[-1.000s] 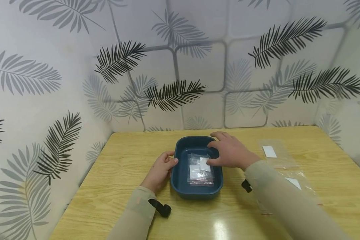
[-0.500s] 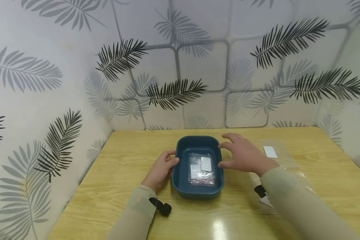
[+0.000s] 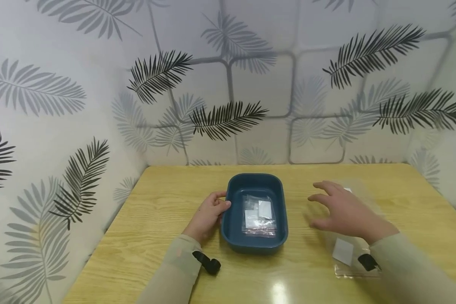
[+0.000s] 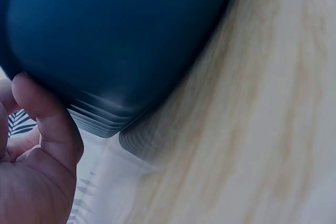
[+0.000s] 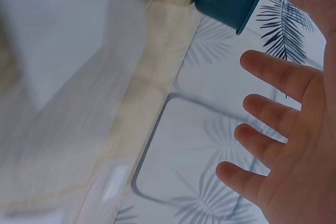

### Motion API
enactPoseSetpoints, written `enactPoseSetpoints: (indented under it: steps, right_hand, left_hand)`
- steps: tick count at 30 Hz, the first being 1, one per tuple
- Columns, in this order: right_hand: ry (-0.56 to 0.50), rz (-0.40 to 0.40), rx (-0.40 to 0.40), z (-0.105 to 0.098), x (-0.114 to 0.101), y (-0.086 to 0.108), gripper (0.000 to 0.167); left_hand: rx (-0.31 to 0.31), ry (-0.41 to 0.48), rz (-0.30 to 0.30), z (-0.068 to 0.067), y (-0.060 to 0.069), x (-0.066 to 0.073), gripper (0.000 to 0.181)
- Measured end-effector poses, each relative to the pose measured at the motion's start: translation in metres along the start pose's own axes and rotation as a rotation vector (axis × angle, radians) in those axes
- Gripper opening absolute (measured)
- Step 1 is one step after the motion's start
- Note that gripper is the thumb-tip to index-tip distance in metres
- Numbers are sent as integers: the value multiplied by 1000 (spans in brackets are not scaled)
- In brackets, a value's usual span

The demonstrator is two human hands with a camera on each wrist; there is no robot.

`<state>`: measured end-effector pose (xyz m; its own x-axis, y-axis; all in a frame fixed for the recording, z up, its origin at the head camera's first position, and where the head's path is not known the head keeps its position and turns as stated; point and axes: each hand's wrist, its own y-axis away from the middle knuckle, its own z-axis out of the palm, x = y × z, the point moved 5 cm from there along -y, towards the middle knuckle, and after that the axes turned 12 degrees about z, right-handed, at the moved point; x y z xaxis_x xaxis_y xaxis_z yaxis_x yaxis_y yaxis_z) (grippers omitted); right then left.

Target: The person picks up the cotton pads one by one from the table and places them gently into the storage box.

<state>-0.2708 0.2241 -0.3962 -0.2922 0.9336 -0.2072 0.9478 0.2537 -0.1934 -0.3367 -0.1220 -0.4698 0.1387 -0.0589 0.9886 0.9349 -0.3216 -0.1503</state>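
Observation:
A dark blue rectangular plastic bin [image 3: 253, 250] stands on the wooden table. Inside it lie several small clear zip bags [image 3: 260, 217] with white cards in them, overlapping one another. My left hand [image 3: 208, 215] grips the bin's left rim; the left wrist view shows the thumb against the bin's edge [image 4: 113, 40]. My right hand [image 3: 343, 211] hovers over the table to the right of the bin, fingers spread and nothing in them. Below it a clear zip bag with a white card [image 3: 343, 252] lies flat, partly hidden by the forearm.
Another clear bag [image 5: 113, 184] with a white insert lies farther back on the right, mostly behind the right hand in the head view. A leaf-patterned wall [image 3: 258, 139] rises directly behind the table's back edge [image 3: 197, 166]. Black camera straps [image 3: 209, 262] sit on both wrists.
My right hand has drawn back from over the bin to the right, above the bags on the table. My left hand has stayed at the bin's left rim.

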Motion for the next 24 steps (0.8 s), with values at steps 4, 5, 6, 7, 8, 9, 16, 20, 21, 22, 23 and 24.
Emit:
enactPoseSetpoints:
  steps: [4,5,6,7,8,9,16,20,21,22,23,24]
  right_hand:
    - [28,-4,3,-2,17,20,62]
    - [35,-7,3,-2,21,25,63]
    - [45,-11,4,-2,24,29,64]
    - [55,-16,0,-2,27,34,65]
    - [65,-16,-7,-1,29,39,66]
    - [76,-16,-14,0,31,43,67]
    - [109,4,-58,9,40,67,69]
    - [112,10,-93,18,39,75,70]
    - [110,12,-94,20,39,76,69]
    - [108,10,-88,20,39,77,69]
    - [106,9,-81,21,38,77,68]
    - [101,7,-74,21,38,77,68]
  left_hand:
    - [-2,-15,4,2,1,2,48]
    - [-1,-20,7,2,1,2,48]
    - [0,-24,7,2,1,3,48]
    - [1,-25,7,2,2,3,48]
    - [2,-28,6,1,2,3,48]
    - [5,-28,3,1,2,2,48]
    - [6,-35,3,1,2,2,46]
    - [4,-37,7,1,2,2,46]
    - [3,-37,7,1,2,2,46]
    - [3,-38,9,1,2,2,46]
    - [3,-38,9,0,2,2,46]
    - [3,-38,9,0,2,2,46]
